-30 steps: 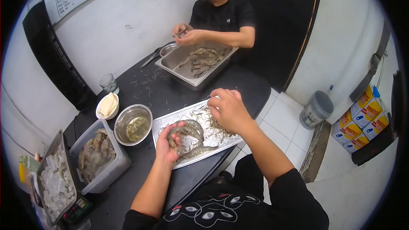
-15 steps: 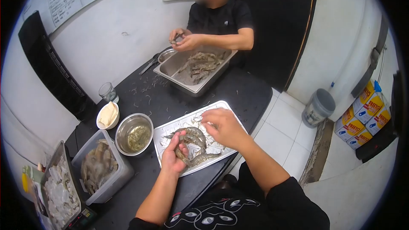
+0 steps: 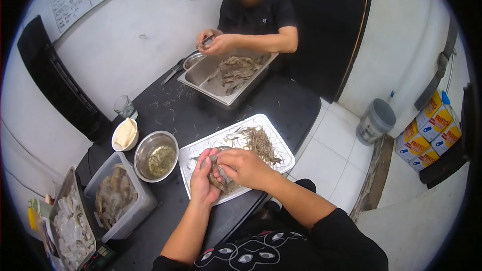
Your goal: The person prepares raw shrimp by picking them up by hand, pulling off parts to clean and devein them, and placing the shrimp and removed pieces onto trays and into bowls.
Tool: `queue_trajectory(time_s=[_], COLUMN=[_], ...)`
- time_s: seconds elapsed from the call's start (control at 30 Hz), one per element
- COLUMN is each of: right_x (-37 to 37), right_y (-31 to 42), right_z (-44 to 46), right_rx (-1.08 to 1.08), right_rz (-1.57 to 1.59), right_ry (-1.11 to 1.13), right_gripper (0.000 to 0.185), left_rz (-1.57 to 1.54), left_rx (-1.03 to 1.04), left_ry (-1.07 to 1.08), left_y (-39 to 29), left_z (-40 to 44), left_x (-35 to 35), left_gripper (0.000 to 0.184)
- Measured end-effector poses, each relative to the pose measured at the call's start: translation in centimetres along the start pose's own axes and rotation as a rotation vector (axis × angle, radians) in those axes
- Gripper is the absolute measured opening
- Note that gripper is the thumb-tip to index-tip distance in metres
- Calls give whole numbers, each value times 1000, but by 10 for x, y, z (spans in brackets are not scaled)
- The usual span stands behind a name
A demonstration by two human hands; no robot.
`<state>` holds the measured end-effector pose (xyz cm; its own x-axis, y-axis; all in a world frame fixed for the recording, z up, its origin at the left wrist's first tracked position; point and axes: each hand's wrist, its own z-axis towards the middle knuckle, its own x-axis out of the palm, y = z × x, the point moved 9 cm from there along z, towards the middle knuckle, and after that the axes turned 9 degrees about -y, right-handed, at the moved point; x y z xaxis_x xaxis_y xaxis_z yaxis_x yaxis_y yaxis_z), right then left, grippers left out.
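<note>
The shrimp [image 3: 216,182] is in your left hand [image 3: 202,176], just below the centre of the frame, over the near part of the tray [image 3: 188,153]. Your left fingers are curled round it, gripping. Your right hand [image 3: 246,168] meets its upper end with thumb and fingers drawn together; you cannot tell what the tips pinch.

Scraps [image 3: 262,143] cover the tray's right half, beyond your right hand. The tray's right corner reaches the table edge, so room there is tight; tiled floor [image 3: 329,170] shows past it. Beyond the tray, bare table [image 3: 296,101] opens toward the centre of the frame.

Left of the tray, the steel bowl [image 3: 142,156] stands just beside it, blocking that way. Further left are the white bowl [image 3: 132,144], glass [image 3: 124,107], tub [image 3: 143,216] of shrimp and, at lower left, ice [image 3: 75,233].

Top centre, a co-worker's hands [image 3: 217,44] are over the pan [image 3: 210,96].

The table is black; a bucket [image 3: 375,122] and boxes [image 3: 429,131] stand at right.
</note>
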<state>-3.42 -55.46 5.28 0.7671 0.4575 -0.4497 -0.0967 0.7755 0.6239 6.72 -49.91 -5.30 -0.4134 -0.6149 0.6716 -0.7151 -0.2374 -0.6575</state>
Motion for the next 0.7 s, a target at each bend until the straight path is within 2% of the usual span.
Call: queue_trajectory(time_s=[0.07,0.17,0.27,0.37,0.47,0.57,0.67,0.7], right_x=[0,-3,-4,-7,-1,-2,-8,-5], right_y=[2,2,-1,2,-1,-5,3,3], right_z=[-1,-3,-5,-7,-9,-12,-10,-11], right_rx=[19,16,22,45,117,148,123,153], right_rz=[11,59,78,133,161,158,169,160], right_ry=[19,-68,-89,-79,18,-25,-41,18], right_gripper=[12,13,13,13,12,13,14,15], left_rz=[-1,91,33,3,-41,17,-48,-56], left_rx=[15,41,64,26,-84,-133,-225,-220], left_ry=[11,39,30,70,77,-14,53,23], left_y=[-2,-2,-4,2,15,22,27,27], left_z=[-1,-1,-3,1,3,-3,-3,-2], left_x=[3,2,6,6,1,1,7,3], left_gripper=[42,53,37,31,30,32,29,28])
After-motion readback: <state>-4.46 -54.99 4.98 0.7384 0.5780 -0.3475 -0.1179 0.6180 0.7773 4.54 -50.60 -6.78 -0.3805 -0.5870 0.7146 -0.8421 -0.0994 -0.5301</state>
